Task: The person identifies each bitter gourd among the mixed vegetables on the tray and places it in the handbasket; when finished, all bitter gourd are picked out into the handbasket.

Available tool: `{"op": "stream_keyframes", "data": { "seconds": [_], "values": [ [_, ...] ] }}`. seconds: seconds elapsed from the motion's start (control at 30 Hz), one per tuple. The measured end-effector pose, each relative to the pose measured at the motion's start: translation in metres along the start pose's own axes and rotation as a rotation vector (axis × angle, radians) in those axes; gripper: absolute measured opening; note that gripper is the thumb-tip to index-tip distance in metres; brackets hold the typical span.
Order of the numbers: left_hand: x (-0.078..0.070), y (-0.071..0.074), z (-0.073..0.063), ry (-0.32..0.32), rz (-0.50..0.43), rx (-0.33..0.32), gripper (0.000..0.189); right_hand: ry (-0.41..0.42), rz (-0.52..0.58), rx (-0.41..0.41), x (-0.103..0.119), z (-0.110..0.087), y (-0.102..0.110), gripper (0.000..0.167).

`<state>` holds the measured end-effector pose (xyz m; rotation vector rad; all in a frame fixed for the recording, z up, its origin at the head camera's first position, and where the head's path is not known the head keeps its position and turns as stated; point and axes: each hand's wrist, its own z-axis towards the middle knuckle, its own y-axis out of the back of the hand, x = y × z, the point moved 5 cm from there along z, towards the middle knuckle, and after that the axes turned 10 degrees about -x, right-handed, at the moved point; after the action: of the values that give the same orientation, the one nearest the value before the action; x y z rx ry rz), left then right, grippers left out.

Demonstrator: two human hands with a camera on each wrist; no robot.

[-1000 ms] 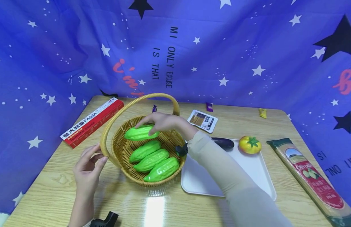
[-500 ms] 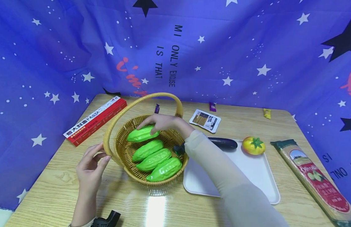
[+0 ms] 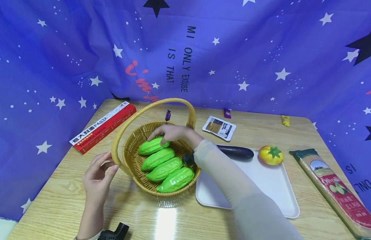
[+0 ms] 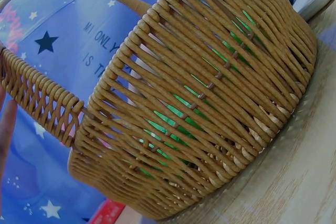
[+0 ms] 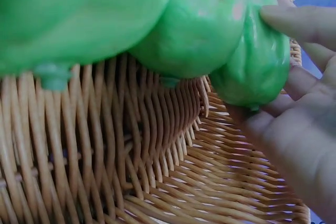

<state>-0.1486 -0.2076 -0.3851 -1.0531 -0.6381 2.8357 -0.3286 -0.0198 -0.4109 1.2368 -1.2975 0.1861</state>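
A wicker basket (image 3: 129, 146) with a tall arched handle (image 3: 117, 140) stands on the table and holds several bright green bitter melons (image 3: 164, 169). At its left side my left hand (image 3: 96, 173) pinches the base of the handle between thumb and fingers. Inside the basket my right hand (image 3: 174, 132) grips the farthest bitter melon (image 3: 150, 147), which lies alongside the others. In the right wrist view, thumb and fingers wrap the end of that bitter melon (image 5: 257, 72). Through the weave in the left wrist view, green shows inside the basket (image 4: 173, 93).
Right of the basket, a white tray (image 3: 263, 186) bears an eggplant (image 3: 236, 152) and a yellow tomato-like fruit (image 3: 271, 155). A pasta box (image 3: 102, 128) lies left, a noodle bag (image 3: 335, 190) far right. Behind are a flat packet (image 3: 219, 128) and wrapped candies (image 3: 227, 113).
My right hand has lowered the bitter melon slightly toward the others in the basket, narrowing the gap. My left hand keeps its hold on the handle. The head view has shifted a little.
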Motion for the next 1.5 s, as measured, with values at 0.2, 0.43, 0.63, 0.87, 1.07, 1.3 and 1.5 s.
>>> {"op": "stream_keyframes", "data": {
  "seconds": [0.2,0.43,0.63,0.87,1.07,1.3,1.5],
  "values": [
    [0.0004,-0.0006,0.0005,-0.005,-0.002,0.003,0.038,0.004,-0.021,0.011,-0.0026,0.0003,-0.0005,0.054],
    [0.0006,-0.0007,0.0002,-0.001,-0.006,-0.001,0.038,0.030,-0.032,0.066,-0.0030,0.0001,-0.0032,0.054],
    [0.0002,-0.0023,0.0006,0.000,-0.005,-0.001,0.038,0.037,-0.048,0.072,-0.0021,-0.0006,-0.0027,0.053],
    [0.0002,-0.0022,0.0004,-0.001,-0.015,-0.002,0.039,0.041,-0.053,0.064,-0.0015,-0.0015,-0.0027,0.052],
    [0.0004,-0.0019,-0.0007,0.002,-0.027,0.000,0.039,0.050,-0.028,0.063,-0.0006,-0.0028,-0.0033,0.053],
    [-0.0019,-0.0045,-0.0001,0.003,-0.032,0.004,0.038,0.035,-0.005,0.026,-0.0032,-0.0025,-0.0019,0.055],
    [-0.0021,-0.0048,-0.0025,-0.013,-0.076,0.006,0.039,0.022,0.035,0.027,-0.0022,-0.0066,-0.0037,0.055]
  ]
}}
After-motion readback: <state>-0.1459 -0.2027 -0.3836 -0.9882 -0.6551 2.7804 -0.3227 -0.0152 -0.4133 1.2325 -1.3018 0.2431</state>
